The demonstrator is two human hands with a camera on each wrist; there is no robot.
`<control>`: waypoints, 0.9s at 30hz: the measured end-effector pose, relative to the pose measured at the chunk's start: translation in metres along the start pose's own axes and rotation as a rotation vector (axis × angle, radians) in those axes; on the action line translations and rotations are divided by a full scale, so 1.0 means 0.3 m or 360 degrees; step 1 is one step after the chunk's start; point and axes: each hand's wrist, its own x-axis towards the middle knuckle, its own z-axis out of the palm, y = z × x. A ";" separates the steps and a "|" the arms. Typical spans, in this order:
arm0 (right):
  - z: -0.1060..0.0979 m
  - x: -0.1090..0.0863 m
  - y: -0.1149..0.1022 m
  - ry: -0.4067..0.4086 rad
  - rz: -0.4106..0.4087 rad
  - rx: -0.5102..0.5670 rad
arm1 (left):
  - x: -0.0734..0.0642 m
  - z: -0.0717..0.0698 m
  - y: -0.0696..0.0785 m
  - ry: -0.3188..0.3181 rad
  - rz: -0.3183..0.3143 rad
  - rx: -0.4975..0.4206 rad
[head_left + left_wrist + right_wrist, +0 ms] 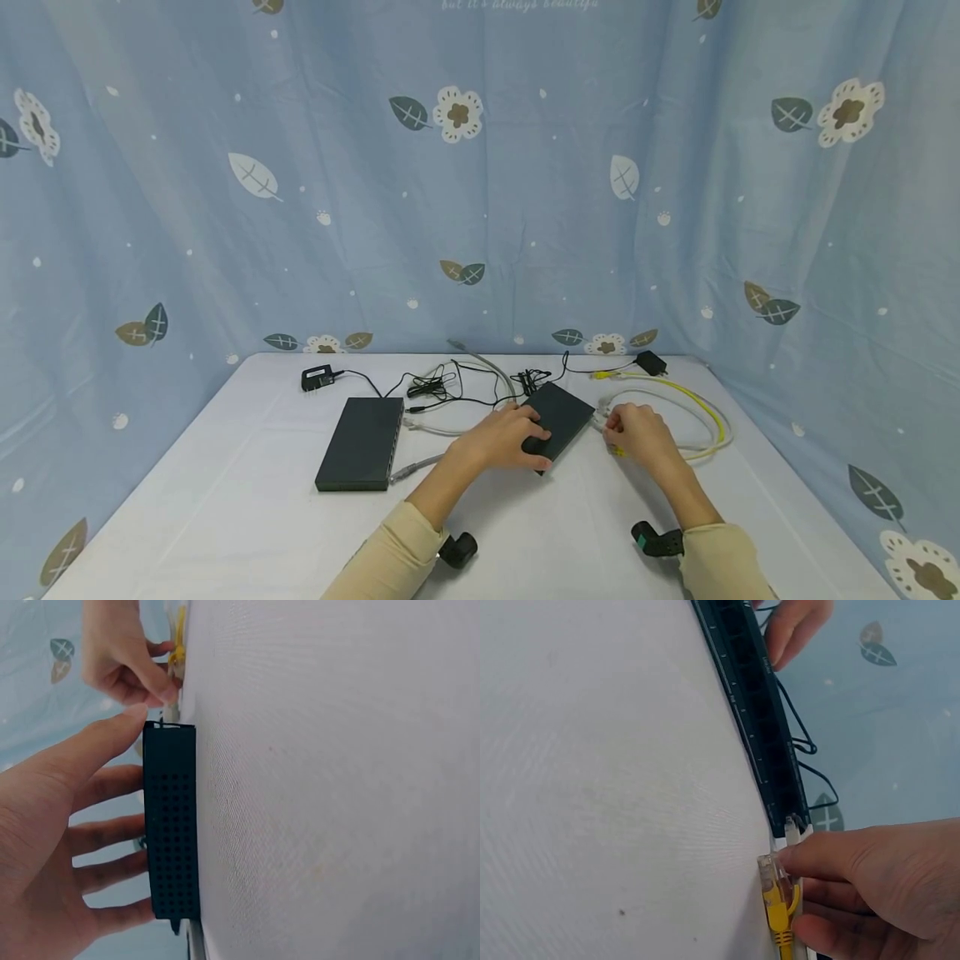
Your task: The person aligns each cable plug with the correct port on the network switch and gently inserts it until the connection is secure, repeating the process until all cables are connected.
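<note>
My left hand (504,437) rests on the angled black network switch (562,414), its fingers spread over the top and its thumb by the near corner. The left wrist view shows the perforated side of this switch (174,832). To its right, my right hand (643,433) pinches a white network cable (597,421) near its end. Up close in the right wrist view, a clear plug (792,829) points at the end of the port row (754,705), just past my thumb. A yellow cable plug (778,911) lies beside the pinching fingers.
Another black box (363,442) lies left on the white table. Behind are tangled black power leads (442,385) and two power adapters, one at left (317,377), one at right (650,362). Yellow cable (716,414) loops at right; a grey cable end (412,471) lies near the left box.
</note>
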 end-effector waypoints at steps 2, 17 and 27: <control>0.002 -0.001 0.000 0.0006 -0.0002 0.0006 | -0.001 -0.003 0.004 -0.0003 -0.0006 -0.0003; -0.037 -0.018 -0.022 -0.0068 0.0053 0.0071 | 0.005 -0.003 0.010 -0.0038 -0.0069 0.0024; -0.034 -0.018 -0.005 -0.0129 0.0080 0.0064 | 0.022 0.014 0.013 -0.0106 -0.0230 -0.0042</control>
